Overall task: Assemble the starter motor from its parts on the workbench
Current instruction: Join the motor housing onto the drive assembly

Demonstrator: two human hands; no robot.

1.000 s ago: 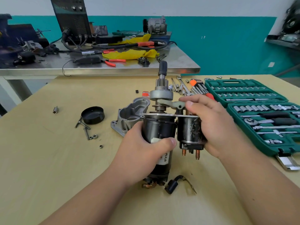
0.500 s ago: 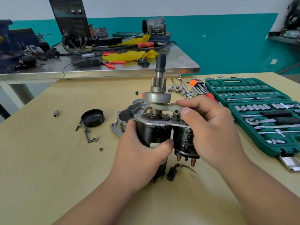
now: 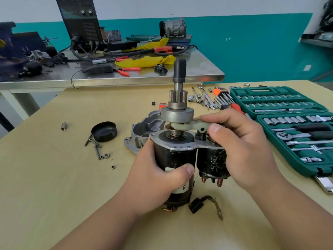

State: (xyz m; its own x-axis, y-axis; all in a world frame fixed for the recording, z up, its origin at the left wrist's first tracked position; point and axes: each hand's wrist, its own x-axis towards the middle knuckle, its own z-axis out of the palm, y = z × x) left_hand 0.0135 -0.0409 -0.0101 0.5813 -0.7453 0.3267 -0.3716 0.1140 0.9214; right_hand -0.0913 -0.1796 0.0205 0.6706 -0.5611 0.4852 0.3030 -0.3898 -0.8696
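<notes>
Between both hands [image 3: 155,179], upright starter motor [image 3: 177,156]

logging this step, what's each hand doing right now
Left hand: closed around the black cylindrical motor body.
Right hand: closed on the black solenoid cylinder, fingertips pinching the off-white plastic fork lever.

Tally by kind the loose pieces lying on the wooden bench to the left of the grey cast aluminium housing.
Round black plastic cap: 1
Long steel bolts: 2
Small steel nuts: 2
Small steel ring: 1
Short steel sleeve: 1
Total: 7
</notes>
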